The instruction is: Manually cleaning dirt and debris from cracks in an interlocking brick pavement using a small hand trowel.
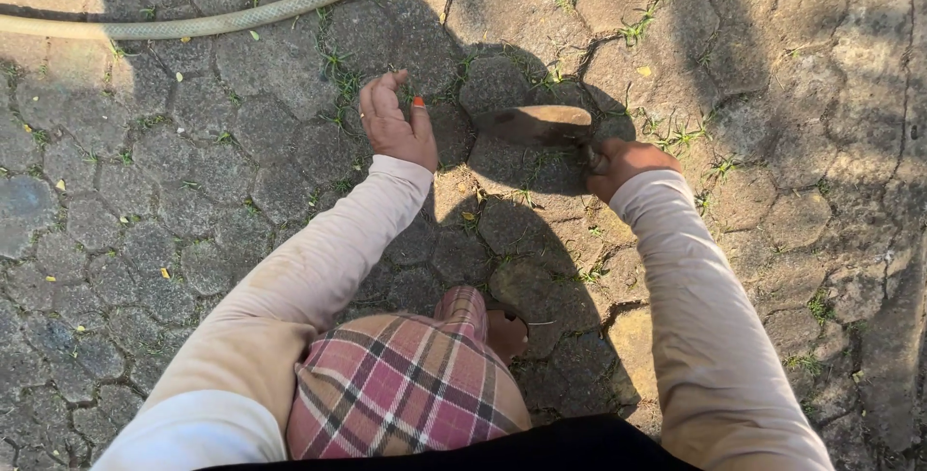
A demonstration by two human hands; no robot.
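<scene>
My right hand is closed around the handle of a small hand hoe, whose flat rusty blade points left, low over the stone paving. My left hand hovers just left of the blade with its fingers loosely curled and nothing in it; the thumbnail is painted orange. Thin grass and weeds grow in the joints between the hexagonal paving stones around both hands. Both arms wear pale long sleeves.
A pale garden hose lies across the upper left. My knee in plaid cloth fills the bottom centre, with a sandalled foot beside it. More weeds sprout right of the hoe. My shadow covers the middle of the paving.
</scene>
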